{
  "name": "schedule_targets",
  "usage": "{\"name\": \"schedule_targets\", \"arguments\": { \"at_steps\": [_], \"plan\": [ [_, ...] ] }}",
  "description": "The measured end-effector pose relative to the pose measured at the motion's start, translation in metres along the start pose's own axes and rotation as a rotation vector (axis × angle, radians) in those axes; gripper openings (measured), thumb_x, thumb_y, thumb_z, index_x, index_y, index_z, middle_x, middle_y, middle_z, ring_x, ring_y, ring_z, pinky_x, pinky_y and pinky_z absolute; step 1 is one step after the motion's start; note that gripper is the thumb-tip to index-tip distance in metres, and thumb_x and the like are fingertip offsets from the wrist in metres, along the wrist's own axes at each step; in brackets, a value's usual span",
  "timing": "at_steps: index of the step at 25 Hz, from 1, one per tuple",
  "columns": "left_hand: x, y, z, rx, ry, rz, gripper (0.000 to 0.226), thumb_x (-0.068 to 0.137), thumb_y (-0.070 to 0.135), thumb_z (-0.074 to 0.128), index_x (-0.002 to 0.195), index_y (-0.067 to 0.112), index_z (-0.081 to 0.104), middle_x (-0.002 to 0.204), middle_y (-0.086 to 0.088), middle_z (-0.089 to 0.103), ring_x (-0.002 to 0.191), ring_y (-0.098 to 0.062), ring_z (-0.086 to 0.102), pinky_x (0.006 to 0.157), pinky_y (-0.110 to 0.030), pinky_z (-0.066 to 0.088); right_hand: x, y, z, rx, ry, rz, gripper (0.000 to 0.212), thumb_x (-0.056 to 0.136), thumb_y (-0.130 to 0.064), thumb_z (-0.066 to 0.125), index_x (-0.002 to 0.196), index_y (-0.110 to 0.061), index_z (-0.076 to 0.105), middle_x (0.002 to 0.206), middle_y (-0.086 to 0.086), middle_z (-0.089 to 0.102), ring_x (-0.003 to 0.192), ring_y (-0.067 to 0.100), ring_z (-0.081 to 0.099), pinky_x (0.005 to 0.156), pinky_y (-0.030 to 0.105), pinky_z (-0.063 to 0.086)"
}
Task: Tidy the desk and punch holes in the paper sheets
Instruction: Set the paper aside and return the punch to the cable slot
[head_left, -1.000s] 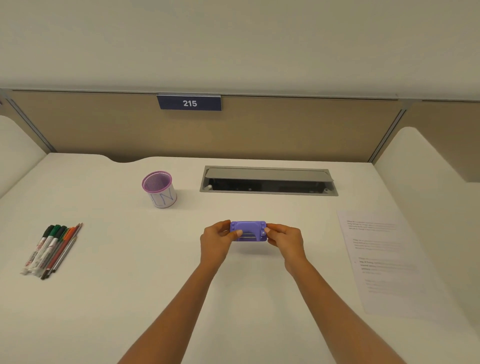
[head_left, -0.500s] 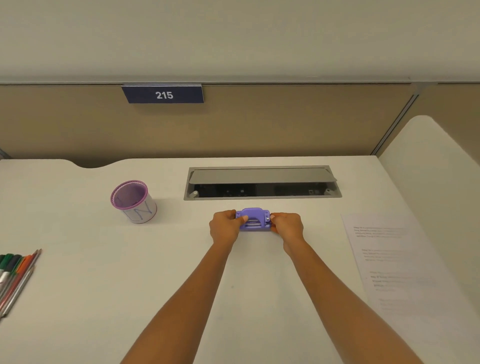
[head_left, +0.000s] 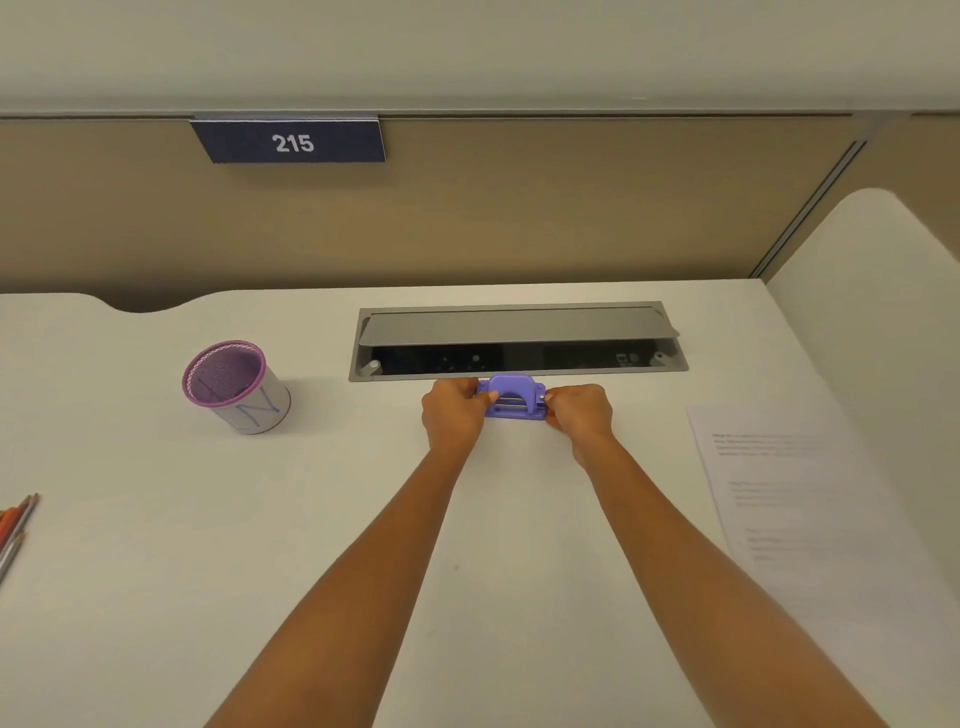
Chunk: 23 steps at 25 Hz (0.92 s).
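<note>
Both hands, left (head_left: 453, 415) and right (head_left: 577, 413), grasp the punch (head_left: 511, 397) by its ends, steadying it on the surface (head_left: 156, 545).

Pencils (head_left: 15, 525): cut off by left edge, only tips showing; paper sheet (head_left: 810, 519): print too faint to read, near corner cropped; hole punch (head_left: 511, 397): both ends covered by hands

- "215" in white on a dark blue plate (head_left: 290, 141), up on the partition well beyond the fingertips.
- paper sheet (head_left: 810, 509) out past the right hand (head_left: 579, 415) has printed lines, way too blurry to read.
- pen cup (head_left: 236, 387) off to the left has blue scribbles, can't make them out.
</note>
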<state>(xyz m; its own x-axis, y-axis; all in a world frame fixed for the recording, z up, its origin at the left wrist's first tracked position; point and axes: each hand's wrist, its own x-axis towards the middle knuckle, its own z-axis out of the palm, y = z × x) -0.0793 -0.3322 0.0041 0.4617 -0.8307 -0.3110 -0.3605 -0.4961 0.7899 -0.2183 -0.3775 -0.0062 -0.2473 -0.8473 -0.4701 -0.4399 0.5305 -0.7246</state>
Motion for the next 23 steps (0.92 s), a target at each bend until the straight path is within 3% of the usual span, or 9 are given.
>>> {"name": "schedule_targets", "arguments": {
  "at_steps": [7,12,18,23],
  "plan": [
    [-0.002,-0.001,0.002,0.022,0.028,-0.014,0.040,0.087,0.027,0.067,0.122,0.008,0.065,0.119,-0.014,0.069,0.105,-0.027,0.064,0.095,-0.032,0.047,0.003,0.002,0.003,-0.034,0.048,-0.096,0.022,0.093,-0.017,0.060,0.098,0.002,0.069,0.087,0.013,0.061,0.079,0.023,0.056,0.070,0.030,0.044],
    [-0.001,-0.005,-0.001,-0.005,-0.036,-0.016,0.040,0.089,0.022,0.064,0.127,0.008,0.061,0.125,-0.013,0.065,0.112,-0.027,0.061,0.098,-0.033,0.045,-0.003,0.005,0.000,0.014,0.064,-0.142,0.024,0.095,-0.013,0.056,0.107,0.001,0.070,0.104,0.018,0.070,0.083,0.021,0.057,0.076,0.029,0.046],
    [-0.017,-0.027,-0.016,0.062,0.013,-0.053,0.036,0.091,0.019,0.062,0.127,0.011,0.062,0.131,-0.009,0.062,0.119,-0.025,0.059,0.106,-0.034,0.041,-0.031,0.027,0.000,0.098,0.127,-0.142,0.030,0.095,-0.014,0.058,0.122,-0.004,0.065,0.128,0.014,0.065,0.115,0.029,0.061,0.103,0.036,0.046],
    [-0.068,-0.070,-0.044,0.184,0.037,0.049,0.030,0.091,0.012,0.058,0.118,0.019,0.069,0.120,-0.002,0.069,0.107,-0.020,0.065,0.094,-0.026,0.046,-0.085,0.065,0.008,0.018,0.003,-0.279,0.025,0.091,-0.008,0.060,0.114,-0.006,0.071,0.118,0.012,0.070,0.110,0.024,0.064,0.097,0.022,0.043]
  ]
}}
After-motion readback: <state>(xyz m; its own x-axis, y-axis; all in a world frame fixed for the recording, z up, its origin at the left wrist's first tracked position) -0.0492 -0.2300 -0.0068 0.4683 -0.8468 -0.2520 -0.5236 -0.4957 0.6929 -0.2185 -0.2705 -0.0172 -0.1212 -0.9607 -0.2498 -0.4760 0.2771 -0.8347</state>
